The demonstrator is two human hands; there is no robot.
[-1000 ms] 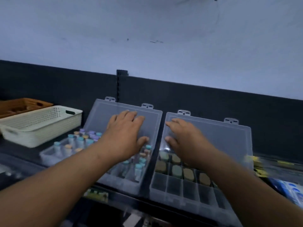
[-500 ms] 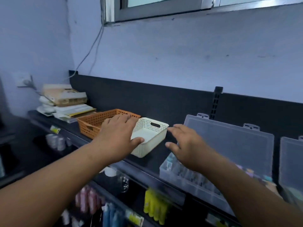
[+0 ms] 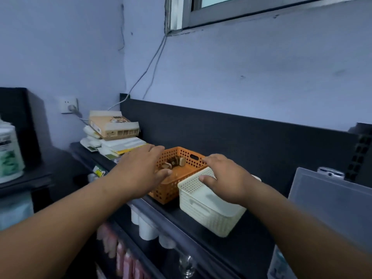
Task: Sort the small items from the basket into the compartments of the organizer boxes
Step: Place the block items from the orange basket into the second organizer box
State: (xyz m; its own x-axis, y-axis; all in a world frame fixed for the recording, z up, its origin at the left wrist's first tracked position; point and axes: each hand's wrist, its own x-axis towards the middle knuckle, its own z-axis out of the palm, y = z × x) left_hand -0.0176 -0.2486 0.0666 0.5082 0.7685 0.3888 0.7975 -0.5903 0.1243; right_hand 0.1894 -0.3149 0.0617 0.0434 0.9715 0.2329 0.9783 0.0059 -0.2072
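Orange basket (image 3: 167,193): head view, the only one; it sits on the black shelf (image 3: 231,244) against the back panel, touching or just beside the white basket (image 3: 209,216) on its right.
Small items (image 3: 174,163): a few tan, wooden-looking pieces lie at the far end inside the orange basket; they are too blurred to name.
Left hand (image 3: 138,172): over the near left corner of the orange basket, grip apart, fingers stretched forward, thumb by the rim. Whether it touches cannot be told; it holds nothing.
Right hand (image 3: 225,178): above the white basket, fingertips reaching toward the orange basket's rim, grip apart and holding nothing.
Organizer box (image 3: 330,202): only a raised clear lid shows at the right edge, well apart from both hands.
Change: a second ago both palms lay on the lids of two organizer boxes; half a second ago the view swung left with the hands nearing the white basket; now they are at the orange basket.
Meaning: the person seems to have left the boxes to fetch more, so the next step is likely picking up the small items or pulling the orange basket closer.
Rest: a stack of papers (image 3: 116,146) with a cardboard box (image 3: 113,126) on top stands left of the baskets.
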